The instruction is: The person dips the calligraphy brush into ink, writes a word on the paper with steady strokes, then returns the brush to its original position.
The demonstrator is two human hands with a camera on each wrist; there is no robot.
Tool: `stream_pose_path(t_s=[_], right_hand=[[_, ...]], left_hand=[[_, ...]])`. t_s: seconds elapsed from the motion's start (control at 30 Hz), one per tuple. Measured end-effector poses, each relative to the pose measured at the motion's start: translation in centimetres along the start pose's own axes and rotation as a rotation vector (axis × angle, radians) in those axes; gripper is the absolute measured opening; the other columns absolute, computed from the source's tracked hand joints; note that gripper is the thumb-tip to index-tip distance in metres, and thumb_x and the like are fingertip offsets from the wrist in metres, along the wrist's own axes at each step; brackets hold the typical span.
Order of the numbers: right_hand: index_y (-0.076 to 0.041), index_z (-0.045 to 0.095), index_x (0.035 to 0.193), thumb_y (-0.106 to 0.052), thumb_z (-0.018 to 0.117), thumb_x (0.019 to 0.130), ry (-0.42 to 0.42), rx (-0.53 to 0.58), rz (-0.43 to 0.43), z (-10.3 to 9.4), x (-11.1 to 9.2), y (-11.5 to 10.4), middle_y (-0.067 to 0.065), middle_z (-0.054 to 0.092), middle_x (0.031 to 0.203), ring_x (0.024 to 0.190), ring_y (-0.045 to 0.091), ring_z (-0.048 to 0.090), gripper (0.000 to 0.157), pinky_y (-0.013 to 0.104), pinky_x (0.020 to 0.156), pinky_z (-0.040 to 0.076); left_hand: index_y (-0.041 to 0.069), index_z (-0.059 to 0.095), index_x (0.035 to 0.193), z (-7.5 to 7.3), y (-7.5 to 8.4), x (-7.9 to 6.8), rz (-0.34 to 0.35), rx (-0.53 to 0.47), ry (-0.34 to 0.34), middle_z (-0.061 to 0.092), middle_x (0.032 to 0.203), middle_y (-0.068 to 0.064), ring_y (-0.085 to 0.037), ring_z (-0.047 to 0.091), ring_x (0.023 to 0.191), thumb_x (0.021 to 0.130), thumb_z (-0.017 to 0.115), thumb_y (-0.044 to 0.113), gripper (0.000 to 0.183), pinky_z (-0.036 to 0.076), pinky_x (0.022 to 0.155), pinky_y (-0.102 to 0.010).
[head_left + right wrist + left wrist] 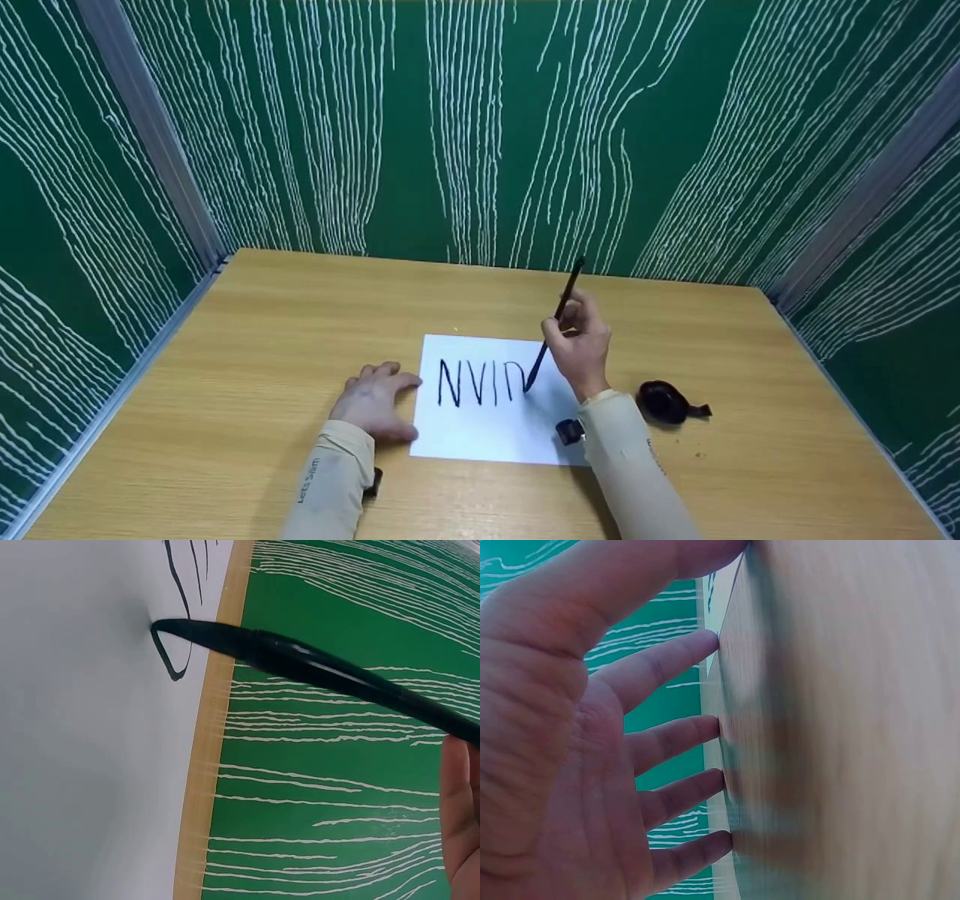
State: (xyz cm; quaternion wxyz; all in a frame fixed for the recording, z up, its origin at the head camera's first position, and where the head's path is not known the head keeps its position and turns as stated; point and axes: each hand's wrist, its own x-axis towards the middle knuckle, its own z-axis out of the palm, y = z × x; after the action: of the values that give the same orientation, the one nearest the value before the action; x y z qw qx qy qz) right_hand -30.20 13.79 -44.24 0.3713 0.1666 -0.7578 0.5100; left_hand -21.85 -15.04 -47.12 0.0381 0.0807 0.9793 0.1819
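The brush (315, 667) is pinched by the fingers of the right hand (585, 345), its tip set on the paper (480, 439). A D-like letter after N, V, I is seemingly being formed; its curve should be brought smoothly round to the upright's foot. At the paper's left edge, the left hand (371, 401) is spread, fingers released. Blank room is offered below the letters; the right edge is partly hidden by the sleeve (626, 450), near the black dish (663, 402).
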Motion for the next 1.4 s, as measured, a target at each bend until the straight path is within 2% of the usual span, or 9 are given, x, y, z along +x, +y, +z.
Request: stream_pose_path(t_s=[0.23,0.57,0.8,0.97,1.17,1.27,1.4], right_hand=[[-0.017,0.053,0.099,0.000,0.059,0.070,-0.007,-0.003,0.016,0.1,-0.1,-0.1,-0.005,0.056,0.064,0.053,0.009,0.053,0.034,0.024,0.049,0.048],[-0.012,0.055,0.098,0.006,0.059,0.068,-0.011,0.027,0.012,0.6,-0.3,-0.5,0.000,0.057,0.062,0.051,0.011,0.052,0.035,0.024,0.046,0.046],[-0.005,0.054,0.097,0.010,0.057,0.068,-0.038,0.038,0.024,0.5,-0.3,-2.8,0.006,0.056,0.062,0.051,0.016,0.052,0.033,0.028,0.045,0.046],[-0.006,0.055,0.097,0.009,0.056,0.069,-0.043,0.065,0.020,0.5,-0.4,-3.6,0.007,0.055,0.063,0.052,0.014,0.052,0.032,0.027,0.047,0.046],[-0.007,0.054,0.099,0.009,0.056,0.069,-0.060,0.131,0.036,0.9,-0.6,-2.2,0.006,0.056,0.063,0.050,0.015,0.053,0.034,0.029,0.044,0.047],[-0.012,0.054,0.099,0.008,0.057,0.070,-0.071,0.131,0.047,1.1,-0.7,-1.3,0.004,0.056,0.065,0.051,0.014,0.053,0.036,0.029,0.045,0.047],[-0.015,0.054,0.100,0.006,0.057,0.070,-0.067,0.139,0.039,1.3,-0.9,-1.1,0.004,0.056,0.066,0.052,0.014,0.053,0.036,0.028,0.046,0.047]], left_hand=[[0.032,0.051,0.118,0.1,-0.1,0.1,0.021,0.014,0.006,0.039,0.133,-0.007,-0.030,0.035,0.119,0.050,0.075,0.044,0.073,0.029,0.092,-0.051],[0.031,0.052,0.118,-0.1,0.0,0.1,0.016,0.003,0.006,0.039,0.133,-0.007,-0.029,0.035,0.119,0.049,0.075,0.042,0.073,0.029,0.093,-0.050],[0.031,0.052,0.118,-0.2,0.0,0.0,0.014,-0.004,0.005,0.039,0.133,-0.007,-0.030,0.034,0.119,0.049,0.075,0.042,0.074,0.028,0.095,-0.051],[0.031,0.052,0.119,-0.2,0.0,0.0,0.021,-0.003,0.002,0.038,0.134,-0.007,-0.030,0.034,0.119,0.049,0.075,0.043,0.075,0.028,0.094,-0.050],[0.031,0.051,0.119,-0.1,-0.1,0.0,0.023,-0.018,-0.003,0.038,0.135,-0.007,-0.030,0.033,0.121,0.050,0.076,0.044,0.074,0.027,0.095,-0.051],[0.031,0.052,0.119,-0.1,-0.1,0.0,0.023,-0.020,0.000,0.038,0.134,-0.007,-0.031,0.033,0.121,0.051,0.076,0.043,0.073,0.027,0.095,-0.051],[0.031,0.052,0.118,-0.1,-0.1,0.0,0.019,-0.016,0.000,0.038,0.134,-0.007,-0.030,0.033,0.120,0.050,0.076,0.043,0.073,0.028,0.095,-0.051]])
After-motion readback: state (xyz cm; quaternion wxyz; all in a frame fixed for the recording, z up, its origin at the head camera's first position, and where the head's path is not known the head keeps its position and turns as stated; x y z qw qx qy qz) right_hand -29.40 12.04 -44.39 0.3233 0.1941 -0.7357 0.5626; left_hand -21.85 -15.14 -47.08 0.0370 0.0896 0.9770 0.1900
